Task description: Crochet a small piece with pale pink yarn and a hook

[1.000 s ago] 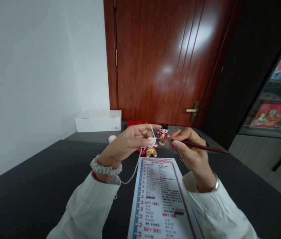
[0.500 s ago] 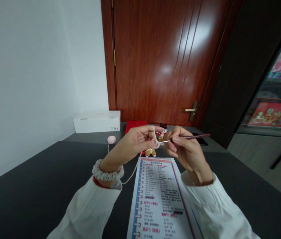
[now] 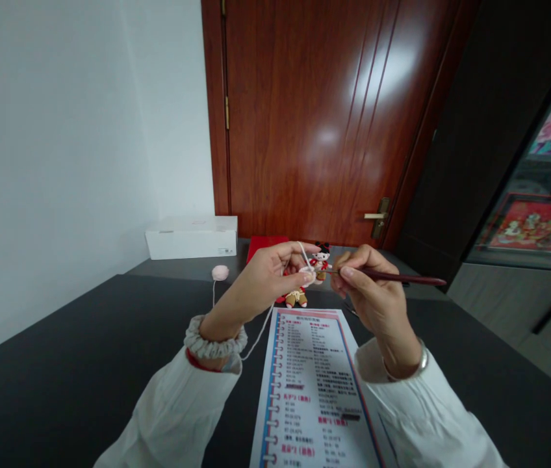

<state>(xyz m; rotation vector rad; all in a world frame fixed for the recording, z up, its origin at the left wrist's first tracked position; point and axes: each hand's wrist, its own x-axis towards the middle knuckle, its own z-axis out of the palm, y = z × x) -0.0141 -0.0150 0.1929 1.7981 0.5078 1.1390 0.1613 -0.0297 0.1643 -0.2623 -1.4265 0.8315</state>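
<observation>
My left hand (image 3: 278,273) pinches a small pale pink crochet piece (image 3: 308,275) between thumb and fingers. A strand of yarn (image 3: 306,255) runs up over its raised index finger, and more trails down past the wrist. My right hand (image 3: 370,289) grips a crochet hook (image 3: 402,277) with a dark red handle. The hook's thin metal shaft points left, its tip at the crochet piece. Beyond my hands stands a crocheted doll (image 3: 321,257) in red with black hair buns; a second doll (image 3: 296,298) is mostly hidden behind my left hand.
A printed pattern sheet (image 3: 314,377) lies below my hands on the dark table (image 3: 158,338). A pale pink yarn ball (image 3: 219,272) sits to the left. Further back are a long white box (image 3: 190,238) and a red object (image 3: 266,243), before a wooden door (image 3: 305,130).
My right hand has turned, so the hook's handle now extends further right and tips slightly downward. More of the standing doll shows between my hands. My left hand has barely moved.
</observation>
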